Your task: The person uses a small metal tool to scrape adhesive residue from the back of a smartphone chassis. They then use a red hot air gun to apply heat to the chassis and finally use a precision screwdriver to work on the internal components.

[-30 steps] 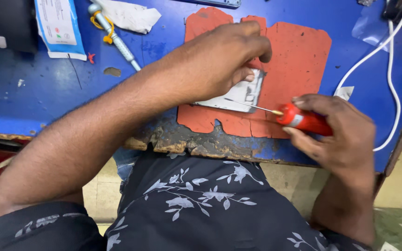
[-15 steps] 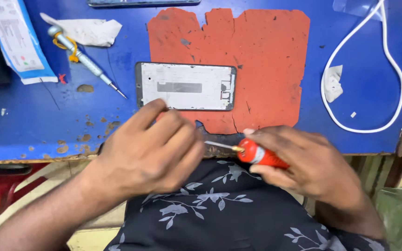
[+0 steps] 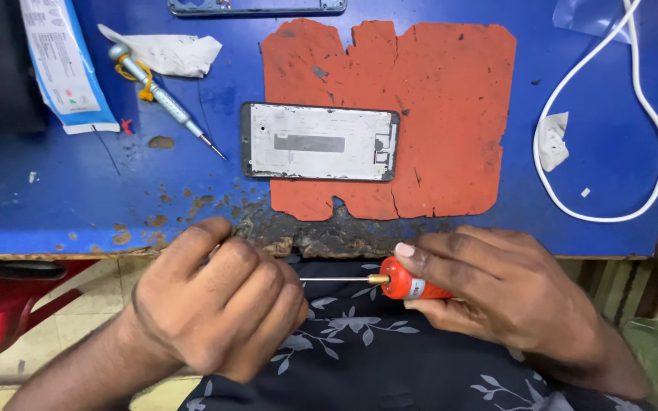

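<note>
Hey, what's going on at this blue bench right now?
A person sits at a worn blue table. The right hand grips a red-handled screwdriver over the lap, its thin shaft pointing into the closed left hand; whatever that hand pinches at the tip is hidden. An opened phone frame lies untouched on an orange mat. A silver screwdriver and a white cable rest to the sides.
</note>
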